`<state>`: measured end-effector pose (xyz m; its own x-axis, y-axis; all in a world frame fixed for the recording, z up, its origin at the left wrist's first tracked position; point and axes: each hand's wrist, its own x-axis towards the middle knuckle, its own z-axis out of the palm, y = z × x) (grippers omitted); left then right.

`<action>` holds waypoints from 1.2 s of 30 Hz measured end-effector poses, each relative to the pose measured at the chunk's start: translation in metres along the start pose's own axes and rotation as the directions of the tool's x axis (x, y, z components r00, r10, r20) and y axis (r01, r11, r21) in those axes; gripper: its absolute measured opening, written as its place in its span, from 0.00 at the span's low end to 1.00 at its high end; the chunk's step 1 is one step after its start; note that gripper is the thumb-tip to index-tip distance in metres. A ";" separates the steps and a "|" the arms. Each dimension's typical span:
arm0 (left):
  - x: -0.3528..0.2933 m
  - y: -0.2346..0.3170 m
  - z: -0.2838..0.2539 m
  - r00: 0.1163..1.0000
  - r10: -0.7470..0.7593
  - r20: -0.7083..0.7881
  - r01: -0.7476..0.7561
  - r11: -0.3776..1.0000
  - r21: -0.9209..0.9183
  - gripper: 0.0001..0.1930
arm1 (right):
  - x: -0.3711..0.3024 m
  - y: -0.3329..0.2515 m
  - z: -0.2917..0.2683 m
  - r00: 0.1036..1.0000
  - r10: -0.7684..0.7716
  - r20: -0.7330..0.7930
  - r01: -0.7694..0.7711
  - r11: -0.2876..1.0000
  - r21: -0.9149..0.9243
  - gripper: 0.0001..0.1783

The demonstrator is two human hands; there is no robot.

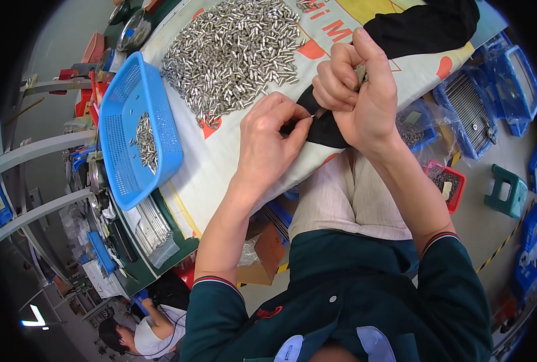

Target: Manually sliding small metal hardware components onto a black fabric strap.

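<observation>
My left hand (267, 137) is closed in a pinch, thumb against forefinger, at the near edge of the table. A tiny bright piece shows at its fingertips, too small to name. Close by on the right, my right hand (365, 90) makes a fist with the thumb pointing up. A bit of something pale shows inside that fist, mostly hidden by the fingers. Beneath both hands lies a black cloth (329, 134). Just beyond the left hand spreads a big heap of small silvery metal pins (235, 54), pointed in shape.
A blue plastic basket (175, 142) with some metal pins stands left of the heap. More black fabric (425, 27) lies at the far right. Blue crates (467, 114), a red bin (455, 196) and a green stool (507, 192) are on the floor. Another person (153, 329) sits at lower left.
</observation>
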<state>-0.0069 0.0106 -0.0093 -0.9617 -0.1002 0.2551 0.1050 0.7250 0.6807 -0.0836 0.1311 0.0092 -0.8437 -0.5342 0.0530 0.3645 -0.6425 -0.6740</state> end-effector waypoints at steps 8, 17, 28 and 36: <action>0.000 0.000 0.000 1.000 -0.019 0.010 0.019 1.000 -0.008 0.04 | 0.002 0.001 0.004 1.000 0.003 0.003 -0.003 0.998 -0.056 0.26; 0.001 0.001 0.000 0.999 -0.039 0.019 0.040 0.999 -0.021 0.03 | 0.003 0.004 0.004 1.000 -0.005 -0.019 0.004 0.997 -0.072 0.24; 0.004 0.001 -0.004 0.995 -0.075 0.062 0.080 0.993 -0.084 0.04 | -0.004 0.017 0.009 0.981 -0.190 0.036 0.193 0.952 -0.236 0.21; 0.001 0.000 -0.003 0.998 -0.032 0.057 0.034 0.999 -0.033 0.05 | 0.000 0.014 0.002 0.995 -0.104 0.005 0.104 0.981 -0.166 0.20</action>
<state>-0.0075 0.0082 -0.0073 -0.9774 -0.0842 0.1937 0.0808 0.6984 0.7111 -0.0776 0.1206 0.0015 -0.8750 -0.4673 0.1268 0.2047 -0.5943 -0.7777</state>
